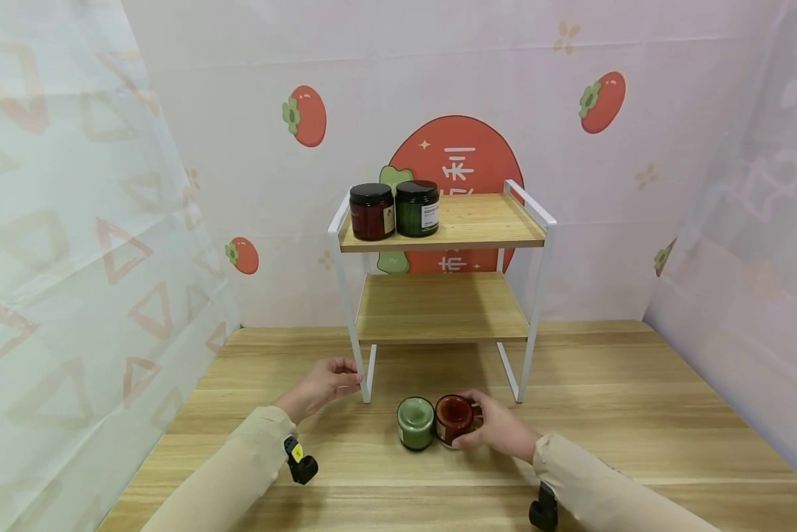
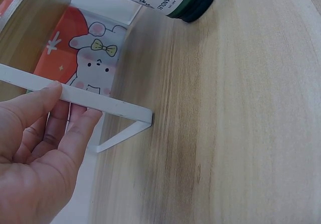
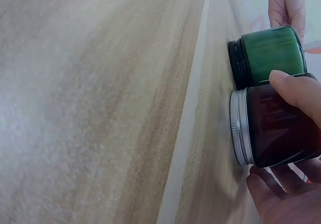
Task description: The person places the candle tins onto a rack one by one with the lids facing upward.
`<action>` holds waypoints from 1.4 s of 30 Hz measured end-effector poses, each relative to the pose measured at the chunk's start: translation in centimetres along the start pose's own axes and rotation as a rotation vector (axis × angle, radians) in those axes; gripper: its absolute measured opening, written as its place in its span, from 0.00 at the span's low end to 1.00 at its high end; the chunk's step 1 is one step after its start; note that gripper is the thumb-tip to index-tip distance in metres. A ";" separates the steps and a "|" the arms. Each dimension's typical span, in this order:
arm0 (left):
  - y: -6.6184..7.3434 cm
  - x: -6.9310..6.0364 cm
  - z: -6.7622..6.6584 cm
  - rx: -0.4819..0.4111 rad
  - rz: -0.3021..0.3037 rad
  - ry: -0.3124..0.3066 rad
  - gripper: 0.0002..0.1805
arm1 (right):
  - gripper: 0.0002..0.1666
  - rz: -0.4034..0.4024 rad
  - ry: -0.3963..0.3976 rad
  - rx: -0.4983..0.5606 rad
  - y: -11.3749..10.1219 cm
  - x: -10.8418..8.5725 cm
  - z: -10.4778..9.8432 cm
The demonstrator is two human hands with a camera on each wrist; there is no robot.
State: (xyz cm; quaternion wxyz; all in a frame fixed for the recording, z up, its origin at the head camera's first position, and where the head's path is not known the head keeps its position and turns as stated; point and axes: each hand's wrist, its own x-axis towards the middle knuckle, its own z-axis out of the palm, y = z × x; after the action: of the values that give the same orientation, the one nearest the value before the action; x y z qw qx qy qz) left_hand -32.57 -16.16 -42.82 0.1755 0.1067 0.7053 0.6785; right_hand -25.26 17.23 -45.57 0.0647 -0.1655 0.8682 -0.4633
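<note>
A dark red glass candle jar [image 1: 453, 418] stands upside down on the table, its silver lid lowest in the right wrist view. My right hand [image 1: 501, 430] grips it from the right, thumb on the near side. Touching it on the left is a green candle jar [image 1: 415, 423], also inverted, with a black lid [image 3: 238, 65] and a white label visible in the left wrist view. With thumb and fingertips my left hand [image 1: 325, 384] pinches the white front left leg [image 2: 118, 106] of a two-tier shelf rack, low down near its foot.
On the top shelf [image 1: 481, 222], a red jar [image 1: 371, 222] and a green jar [image 1: 416, 218], both black-lidded, stand upright at the left. Below is a wooden middle shelf [image 1: 441, 307]. The wooden table [image 1: 611, 414] extends to both sides; printed cloth [image 1: 238, 185] hangs behind.
</note>
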 end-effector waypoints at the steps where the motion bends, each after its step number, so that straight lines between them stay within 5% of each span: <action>1: 0.0 0.0 0.0 0.000 -0.001 0.002 0.07 | 0.49 0.004 0.000 -0.003 0.0 0.0 0.0; 42: -0.1 0.1 -0.3 0.016 0.015 -0.031 0.07 | 0.48 0.001 -0.017 0.044 -0.1 -0.1 0.1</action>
State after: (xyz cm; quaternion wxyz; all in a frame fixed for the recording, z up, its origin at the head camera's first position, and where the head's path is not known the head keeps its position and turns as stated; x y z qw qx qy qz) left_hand -32.73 -16.39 -42.97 0.1804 0.1237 0.7073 0.6722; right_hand -25.10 17.12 -45.54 0.0758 -0.1677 0.8573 -0.4808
